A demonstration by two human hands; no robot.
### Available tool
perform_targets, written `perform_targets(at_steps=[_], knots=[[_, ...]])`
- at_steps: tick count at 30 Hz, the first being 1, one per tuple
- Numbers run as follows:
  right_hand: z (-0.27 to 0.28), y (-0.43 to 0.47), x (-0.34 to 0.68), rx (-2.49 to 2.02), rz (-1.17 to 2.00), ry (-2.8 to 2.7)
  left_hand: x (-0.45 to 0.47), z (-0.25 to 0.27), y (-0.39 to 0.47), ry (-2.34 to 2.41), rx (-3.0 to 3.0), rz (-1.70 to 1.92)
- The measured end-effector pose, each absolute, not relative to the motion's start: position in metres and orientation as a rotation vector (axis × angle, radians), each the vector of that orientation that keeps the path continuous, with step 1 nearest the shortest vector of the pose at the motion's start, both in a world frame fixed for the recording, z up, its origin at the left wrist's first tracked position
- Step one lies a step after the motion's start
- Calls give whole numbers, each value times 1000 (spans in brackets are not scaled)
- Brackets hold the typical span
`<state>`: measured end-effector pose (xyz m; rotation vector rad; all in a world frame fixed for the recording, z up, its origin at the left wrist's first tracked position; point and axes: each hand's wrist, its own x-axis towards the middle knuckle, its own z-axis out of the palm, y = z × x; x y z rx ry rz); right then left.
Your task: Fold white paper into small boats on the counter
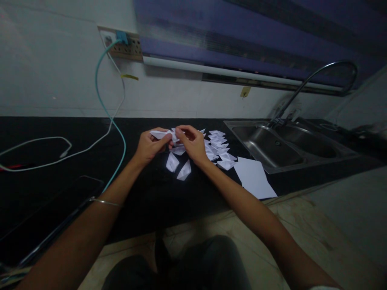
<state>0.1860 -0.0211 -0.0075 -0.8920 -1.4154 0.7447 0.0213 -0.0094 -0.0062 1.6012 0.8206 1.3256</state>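
Between both hands, just above the black countertop (145, 213), is a folded white paper piece (160, 134). My left hand (151, 147) is closed around its left part, with the thumb pressed on top. The fingers of my right hand (193, 141) pinch its right end. Two separate folded paper pieces (184, 170) lie on the counter below my hands. Right of my right hand, several folded paper pieces (218, 141) sit in overlapping rows, partly hidden by that hand. A stack of flat white paper sheets (254, 177) rests near the counter's front edge.
A steel double sink (269, 147) with a curved faucet (302, 82) is set in at the right. At left, a teal cable (98, 80) and a white cable (87, 151) run from the wall outlet (130, 46). A dark flat device (51, 213) lies near my left forearm.
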Motion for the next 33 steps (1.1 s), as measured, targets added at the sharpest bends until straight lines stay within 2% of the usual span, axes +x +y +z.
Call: perform_targets(at_steps=[13,22,27,33], knots=[[-16,-12,185,-774,906,-1344,21,-3,-9,746,1660,1400],[-9,-27,185,-725,1392,-1274,18,-5,-5,764,1669,1495],[-13,-25,181,-710,1384,-1244,21,-4,-9,771,1676,1496],[-16,-22,182,-689,1227,-1314,21,-7,-4,793,1600,1428]])
